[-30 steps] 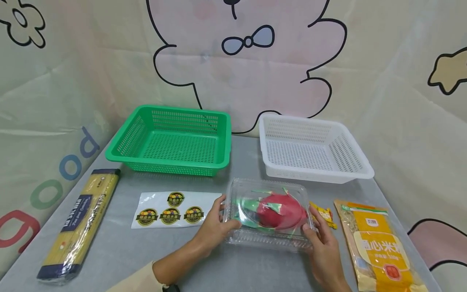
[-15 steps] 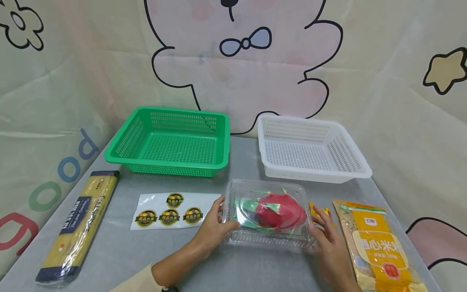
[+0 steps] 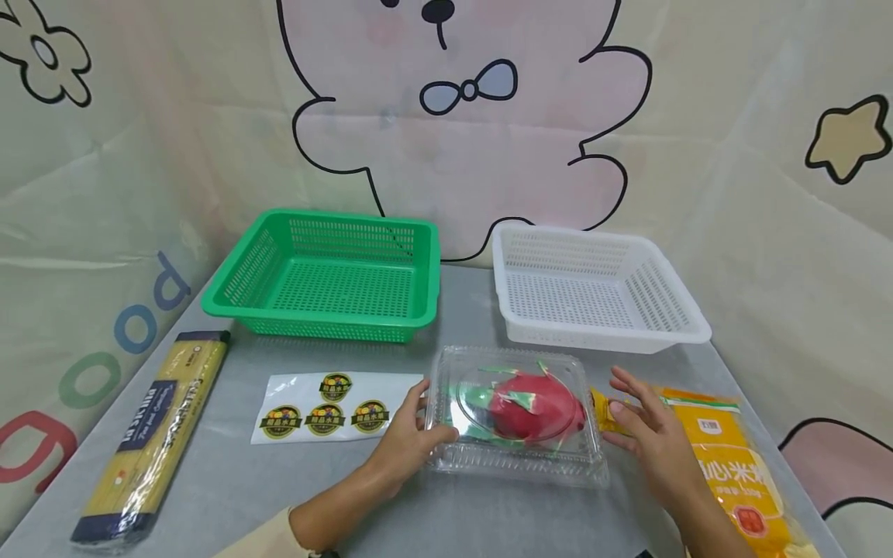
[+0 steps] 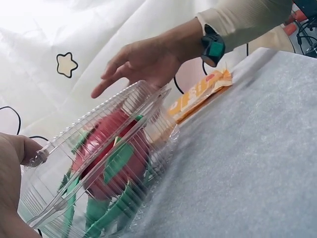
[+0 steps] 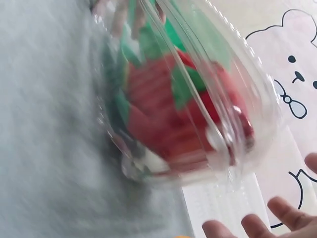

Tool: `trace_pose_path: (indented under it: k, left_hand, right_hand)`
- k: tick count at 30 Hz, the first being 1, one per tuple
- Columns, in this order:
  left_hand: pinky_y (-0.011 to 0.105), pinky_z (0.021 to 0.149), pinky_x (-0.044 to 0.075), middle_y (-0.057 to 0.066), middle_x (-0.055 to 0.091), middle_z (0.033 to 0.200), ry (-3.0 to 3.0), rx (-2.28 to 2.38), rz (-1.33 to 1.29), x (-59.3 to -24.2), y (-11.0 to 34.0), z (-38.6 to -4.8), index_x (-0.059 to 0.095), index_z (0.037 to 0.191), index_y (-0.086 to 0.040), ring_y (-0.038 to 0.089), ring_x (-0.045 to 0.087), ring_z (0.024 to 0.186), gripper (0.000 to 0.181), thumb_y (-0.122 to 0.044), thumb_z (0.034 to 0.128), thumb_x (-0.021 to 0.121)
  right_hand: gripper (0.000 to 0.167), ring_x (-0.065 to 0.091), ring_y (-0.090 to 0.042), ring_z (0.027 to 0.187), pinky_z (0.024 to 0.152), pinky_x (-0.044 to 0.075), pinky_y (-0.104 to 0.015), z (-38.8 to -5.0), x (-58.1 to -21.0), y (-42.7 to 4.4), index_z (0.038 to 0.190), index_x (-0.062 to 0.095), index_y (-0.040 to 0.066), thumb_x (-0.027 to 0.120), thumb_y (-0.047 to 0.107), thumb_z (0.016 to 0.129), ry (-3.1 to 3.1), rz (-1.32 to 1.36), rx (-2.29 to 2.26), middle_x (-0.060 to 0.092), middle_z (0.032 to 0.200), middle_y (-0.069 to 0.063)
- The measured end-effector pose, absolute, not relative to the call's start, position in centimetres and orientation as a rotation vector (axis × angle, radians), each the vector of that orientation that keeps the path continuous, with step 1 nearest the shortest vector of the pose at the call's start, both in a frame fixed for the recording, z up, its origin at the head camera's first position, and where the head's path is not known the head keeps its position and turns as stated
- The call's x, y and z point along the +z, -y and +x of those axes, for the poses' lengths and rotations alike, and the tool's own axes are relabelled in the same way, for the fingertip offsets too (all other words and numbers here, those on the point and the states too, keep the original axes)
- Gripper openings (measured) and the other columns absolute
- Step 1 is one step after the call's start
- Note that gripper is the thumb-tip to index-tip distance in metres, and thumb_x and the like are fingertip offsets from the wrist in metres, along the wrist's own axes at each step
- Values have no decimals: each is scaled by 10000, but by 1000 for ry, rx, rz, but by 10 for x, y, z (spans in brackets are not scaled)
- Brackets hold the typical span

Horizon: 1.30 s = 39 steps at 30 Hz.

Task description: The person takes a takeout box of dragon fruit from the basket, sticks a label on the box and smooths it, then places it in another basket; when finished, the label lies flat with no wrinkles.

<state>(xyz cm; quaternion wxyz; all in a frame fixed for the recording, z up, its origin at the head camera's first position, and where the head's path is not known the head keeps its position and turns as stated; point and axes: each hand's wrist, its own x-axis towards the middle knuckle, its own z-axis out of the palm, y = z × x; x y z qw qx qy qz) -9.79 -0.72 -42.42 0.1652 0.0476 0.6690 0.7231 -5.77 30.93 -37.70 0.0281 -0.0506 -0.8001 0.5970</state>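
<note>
Grip — left hand (image 3: 410, 435) on box (image 3: 516, 417)

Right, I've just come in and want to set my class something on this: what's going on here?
A person's left hand grips a clear plastic box with a dragon fruit inside. The right hand, fingers apart, is off the box, just to its right, by a small yellow packet; whether it touches that packet is unclear. A sticker sheet lies to the box's left. A green basket and a white basket stand farther back.
</note>
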Motion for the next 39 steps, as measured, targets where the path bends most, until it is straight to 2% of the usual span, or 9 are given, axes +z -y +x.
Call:
trace_pose_path:
  k: [6, 12, 19, 21, 25, 28, 31, 35, 39]
  left_hand:
    - [406, 752, 505, 212, 391, 1372, -1908, 2054, 130, -426, 7, -96, 178, 1516, -24, 252, 550, 963, 892, -81, 795, 698]
    - [392, 750, 506, 210, 393, 1375, -1903, 2052, 142, -427, 6, -96, 169, 1518, -21, 251, 551, 974, 894, -87, 799, 696]
    - [384, 742, 510, 210, 393, 1375, -1890, 2065, 148, -427, 6, -96, 169, 1518, -20, 254, 551, 976, 888, -81, 801, 690]
    - [385, 741, 511, 212, 392, 1372, -1888, 2069, 151, -427, 6, -97, 171, 1518, -22, 254, 550, 975, 886, -83, 802, 690]
    - [388, 737, 514, 218, 387, 1364, -1882, 2074, 155, -427, 6, -97, 175, 1518, -23, 254, 549, 968, 890, -88, 797, 693]
    - [385, 734, 514, 219, 386, 1360, -1880, 2075, 154, -427, 6, -98, 177, 1518, -25, 255, 548, 968, 893, -92, 793, 694]
    - [387, 740, 513, 220, 384, 1361, -1878, 2075, 152, -427, 6, -98, 180, 1519, -32, 259, 548, 977, 890, -92, 792, 690]
    - [396, 748, 513, 215, 383, 1364, -1879, 2076, 150, -427, 7, -98, 179, 1519, -33, 258, 550, 980, 886, -85, 793, 685]
    - [393, 744, 508, 197, 397, 1359, -1891, 2067, 144, -426, 8, -97, 190, 1517, -36, 245, 548, 971, 883, -87, 786, 682]
  right_hand:
    - [497, 480, -100, 1142, 784, 532, -346, -69, -372, -322, 1504, 356, 162, 485, 175, 1024, 2523, 47, 1835, 325, 1414, -114]
    - [503, 491, -74, 1134, 783, 535, -365, -81, -372, -330, 1505, 350, 154, 483, 176, 1021, 2587, 135, 1784, 310, 1437, -170]
    - [517, 464, -269, 1224, 806, 522, -439, -102, -373, -337, 1499, 356, 133, 502, 166, 1005, 2648, 286, 1775, 299, 1512, -140]
    - [511, 446, -285, 1229, 805, 523, -449, -109, -373, -339, 1495, 353, 103, 493, 143, 1005, 2656, 348, 1799, 297, 1509, -157]
    - [508, 453, -217, 1214, 803, 525, -447, -119, -374, -343, 1489, 344, 65, 477, 103, 1000, 2659, 466, 1858, 294, 1485, -216]
    - [524, 468, -188, 1201, 807, 524, -443, -127, -377, -346, 1495, 342, 80, 477, 90, 989, 2661, 529, 1891, 292, 1479, -230]
    - [554, 455, -287, 1225, 816, 514, -481, -135, -380, -347, 1503, 337, 104, 487, 81, 970, 2664, 575, 1918, 293, 1488, -216]
    - [573, 343, -486, 1280, 846, 460, -591, -145, -384, -346, 1512, 320, 120, 497, 100, 966, 2675, 642, 1945, 274, 1506, -206]
    - [583, 263, -522, 1307, 874, 420, -632, -156, -387, -342, 1514, 310, 129, 499, 115, 963, 2686, 682, 2006, 260, 1509, -211]
